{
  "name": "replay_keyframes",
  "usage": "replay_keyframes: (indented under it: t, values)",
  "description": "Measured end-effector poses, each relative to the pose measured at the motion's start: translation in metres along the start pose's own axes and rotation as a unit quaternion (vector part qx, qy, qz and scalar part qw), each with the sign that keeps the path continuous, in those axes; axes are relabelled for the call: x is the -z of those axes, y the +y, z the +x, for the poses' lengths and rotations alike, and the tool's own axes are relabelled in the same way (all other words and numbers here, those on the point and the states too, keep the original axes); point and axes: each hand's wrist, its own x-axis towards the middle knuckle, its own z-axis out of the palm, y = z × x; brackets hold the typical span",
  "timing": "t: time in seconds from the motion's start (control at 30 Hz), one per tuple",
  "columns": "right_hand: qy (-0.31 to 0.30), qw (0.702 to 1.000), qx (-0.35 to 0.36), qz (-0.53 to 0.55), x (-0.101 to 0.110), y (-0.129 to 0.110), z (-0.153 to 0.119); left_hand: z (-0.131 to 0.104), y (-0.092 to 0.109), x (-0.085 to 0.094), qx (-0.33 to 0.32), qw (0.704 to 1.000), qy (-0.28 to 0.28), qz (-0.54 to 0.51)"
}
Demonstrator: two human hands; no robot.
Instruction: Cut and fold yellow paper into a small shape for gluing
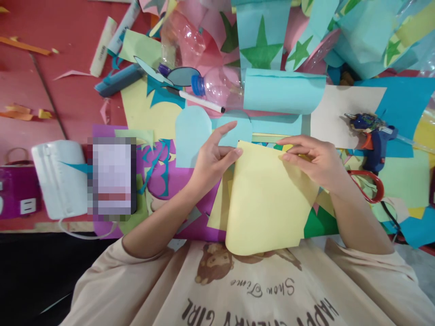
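A pale yellow paper sheet [268, 199], curved over at its lower left, hangs in front of my shirt. My left hand [219, 158] pinches its top left corner between thumb and a finger, with the index finger raised. At the top right edge, my right hand [311, 158] holds the sheet between thumb and fingers. Just beyond the sheet lies a clear plastic bottle [220, 86] with a blue cap, its far part wrapped in light blue paper [285, 90]. A black-and-white marker [202, 100] rests beside the bottle.
At the right are a blue glue gun [375, 149] and red-handled scissors [377, 192]. A blurred phone [112, 176] and a white device [61, 179] with a cable lie left. Light blue cut-outs [192, 131], purple scraps and glue sticks cover parts of the red table [27, 81].
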Motion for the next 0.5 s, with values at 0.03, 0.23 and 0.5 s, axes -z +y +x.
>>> replay_keyframes:
  t: [0.03, 0.23, 0.5]
  values:
    - [0.004, 1.0, -0.002, 0.003, 0.0004, 0.0003, 0.0001, -0.0002, 0.0003, 0.0002, -0.003, 1.0, -0.011, 0.0]
    - [0.004, 1.0, -0.003, 0.012, 0.0004, 0.0021, 0.001, -0.003, 0.0006, 0.001, -0.024, 1.0, -0.016, -0.003]
    - [0.009, 1.0, -0.005, 0.015, 0.0007, 0.001, 0.0006, -0.0044, 0.0002, 0.0006, -0.032, 0.999, 0.0, 0.015]
